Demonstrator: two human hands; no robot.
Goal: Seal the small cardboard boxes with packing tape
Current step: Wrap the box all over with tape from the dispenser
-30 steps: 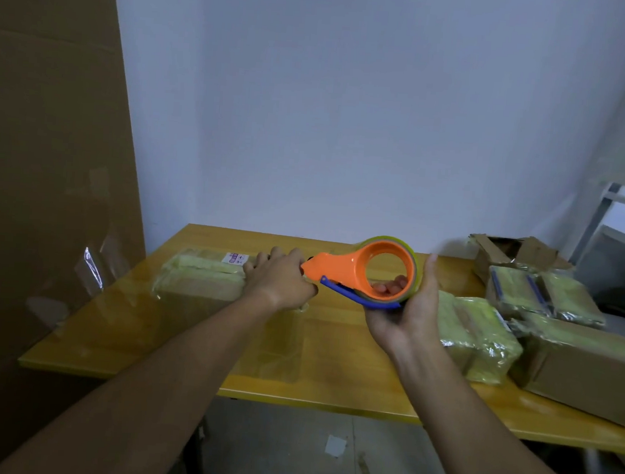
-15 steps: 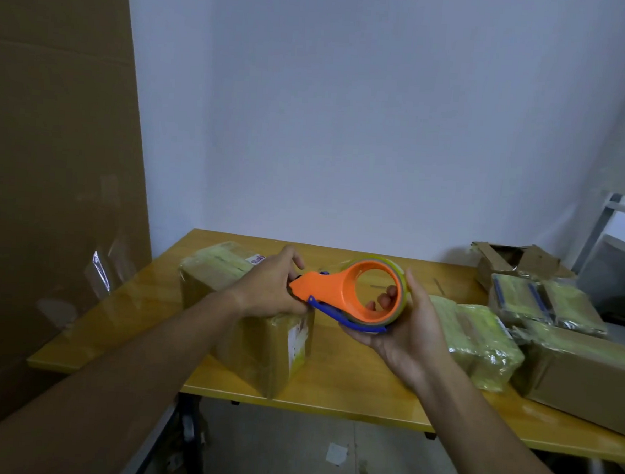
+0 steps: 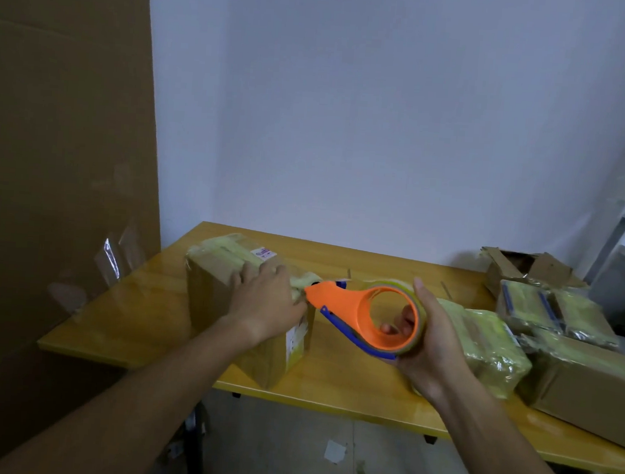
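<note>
Left fingers [image 3: 252,280] flat on box [image 3: 221,297], right fingers [image 3: 405,319] round dispenser [image 3: 368,314]; yellow table [image 3: 142,317], white wall [image 3: 386,112].

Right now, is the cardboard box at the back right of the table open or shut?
Open: the cardboard box has its top flaps splayed outward, with a dark interior showing.

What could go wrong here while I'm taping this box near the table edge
The cardboard box stands close to the table's front edge; a hard pull on the tape dispenser might tip it off. Your left hand lies right beside the dispenser's cutter end, so the fingers could get nicked.
</note>
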